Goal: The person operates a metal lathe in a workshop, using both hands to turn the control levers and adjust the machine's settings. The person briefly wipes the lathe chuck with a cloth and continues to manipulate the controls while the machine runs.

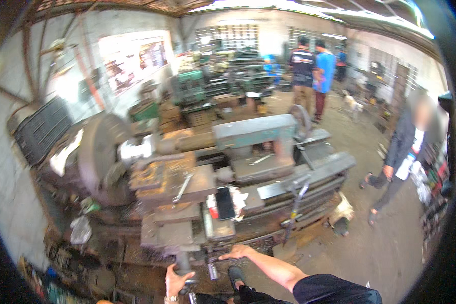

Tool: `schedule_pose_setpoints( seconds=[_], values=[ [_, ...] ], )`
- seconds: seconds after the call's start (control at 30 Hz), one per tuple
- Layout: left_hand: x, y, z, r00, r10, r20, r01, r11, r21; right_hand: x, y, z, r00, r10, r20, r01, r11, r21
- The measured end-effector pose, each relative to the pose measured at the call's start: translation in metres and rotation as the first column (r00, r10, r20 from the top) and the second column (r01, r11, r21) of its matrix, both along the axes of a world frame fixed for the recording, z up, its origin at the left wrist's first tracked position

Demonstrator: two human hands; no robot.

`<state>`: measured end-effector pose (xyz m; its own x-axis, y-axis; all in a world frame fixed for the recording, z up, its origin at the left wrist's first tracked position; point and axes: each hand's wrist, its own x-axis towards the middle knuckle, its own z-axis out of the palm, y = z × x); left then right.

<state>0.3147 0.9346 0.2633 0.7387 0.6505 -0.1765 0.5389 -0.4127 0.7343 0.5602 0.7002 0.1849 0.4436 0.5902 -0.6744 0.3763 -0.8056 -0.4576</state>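
A large lathe stands before me, with a shiny metal workpiece (139, 148) between its big round chuck (102, 157) and the tailstock (253, 133). At the near end of the cross slide, my left hand (174, 281) curls round a dark handle, thumb out to the right; its fingers are partly hidden. Just below the carriage, my right hand (236, 252) reaches left, fingers stretched out beside a shiny metal lever (213, 271). On the rusty tool post block (200, 177) lies a wrench (183, 187). A dark phone (225, 203) rests on a red and white cloth.
Another wrench (261, 159) lies on the tailstock base. A long tool (295, 207) leans against the lathe bed (314, 175). At right a person in a dark jacket (403, 142) walks on the floor; others stand at the back near green machines (188, 86). A light-coloured dog (352, 103) is farther off.
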Motion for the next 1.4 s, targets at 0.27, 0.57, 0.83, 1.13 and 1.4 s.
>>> schedule_pose_setpoints(
  seconds=[0.27, 0.57, 0.83, 1.13, 1.4],
  values=[
    [0.0, -0.009, 0.022, 1.0, 0.013, 0.011, -0.01, 0.963, -0.271, 0.0, -0.004, -0.003, 0.997, -0.043, -0.07, 0.044, 0.999, 0.01],
    [0.0, -0.021, 0.048, 0.999, 0.052, -0.017, -0.054, 0.961, -0.272, 0.003, -0.008, -0.014, 0.999, 0.002, -0.046, 0.002, 0.996, 0.088],
    [0.0, 0.002, -0.007, 0.999, 0.025, 0.048, -0.021, 0.997, -0.071, 0.002, -0.013, -0.009, 0.999, -0.022, -0.049, 0.026, 0.996, 0.088],
    [0.001, -0.006, 0.021, 1.0, 0.008, -0.004, -0.009, 0.942, -0.335, 0.003, -0.015, -0.028, 0.997, -0.078, -0.006, 0.078, 0.983, 0.167],
    [0.001, -0.006, 0.016, 0.999, 0.015, 0.034, -0.004, 0.957, -0.29, 0.002, -0.021, -0.016, 0.995, -0.095, -0.036, 0.099, 0.983, 0.156]
  ],
)
